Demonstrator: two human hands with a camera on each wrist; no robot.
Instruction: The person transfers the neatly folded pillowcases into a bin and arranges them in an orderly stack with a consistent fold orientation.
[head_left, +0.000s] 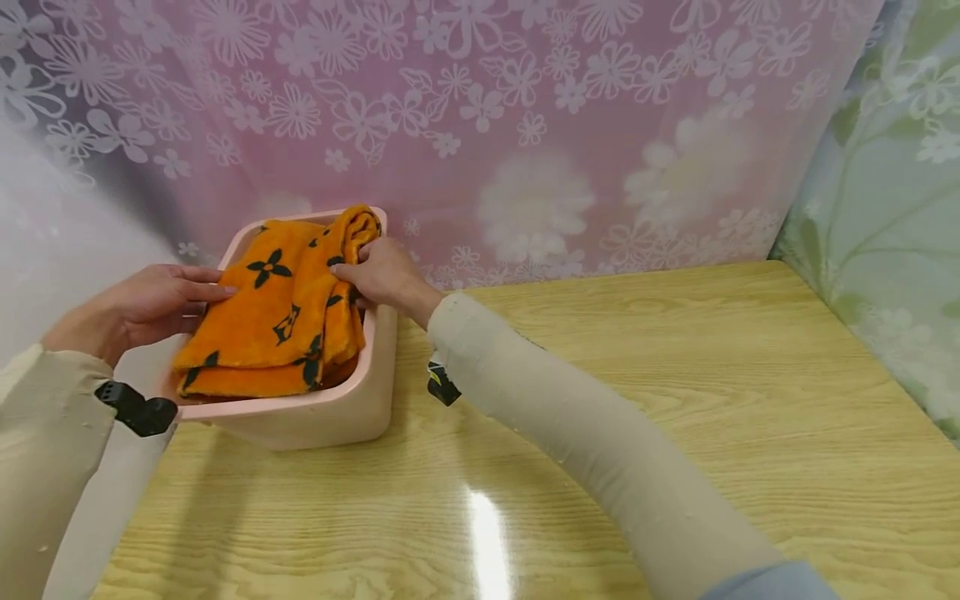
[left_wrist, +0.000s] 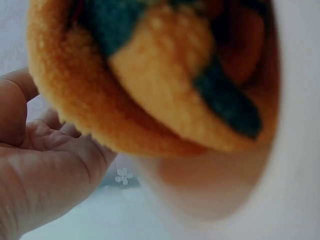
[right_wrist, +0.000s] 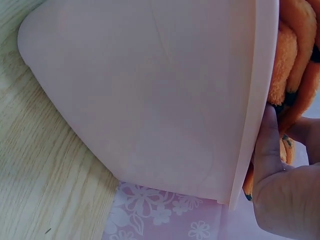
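Note:
A folded orange plush cloth (head_left: 266, 308) with dark green flower and letter prints fills the top of a pink plastic bin (head_left: 375, 392). It rises above the rim, and a rolled part stands up at the far right corner. My right hand (head_left: 390, 275) pinches the cloth along its right side, thumb on top; in the right wrist view, one finger of that hand (right_wrist: 287, 185) reaches down just inside the rim. On the other side, my left hand (head_left: 165, 300) touches the cloth's left edge with extended fingers. The left wrist view shows its palm (left_wrist: 55, 160) beside the thick fold.
The bin stands at the left end of a wood-grain table (head_left: 600, 417), close to a pink flowered curtain (head_left: 465, 150). A pale green flowered curtain (head_left: 892, 192) hangs along the right side. Black wrist cameras (head_left: 138, 410) are strapped over the cream sleeves.

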